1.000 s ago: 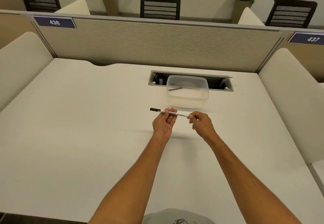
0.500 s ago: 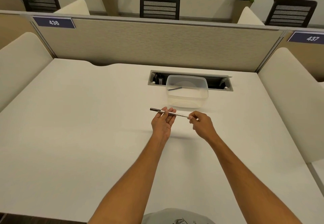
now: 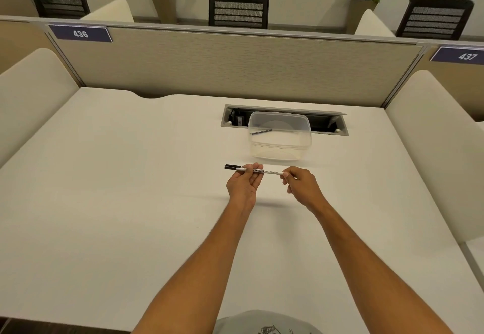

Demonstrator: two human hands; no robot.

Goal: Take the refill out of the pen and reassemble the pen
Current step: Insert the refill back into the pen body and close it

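White-barrelled pen [image 3: 258, 171], black cap at its left end, held level above the tabletop [image 3: 131, 202], just in front of the clear plastic container [image 3: 279, 137] in which a thin dark rod, probably the refill [image 3: 260, 132], already lies. Risk: the support looks light, so a twist or pull at the end piece could tip the pen out of the hands and send it rolling away from the container. Left hand [image 3: 244, 185] palm-up, fingers loosely curled under the barrel near the cap; right hand [image 3: 300, 184] pinching the other end, both forearms stretched forward.
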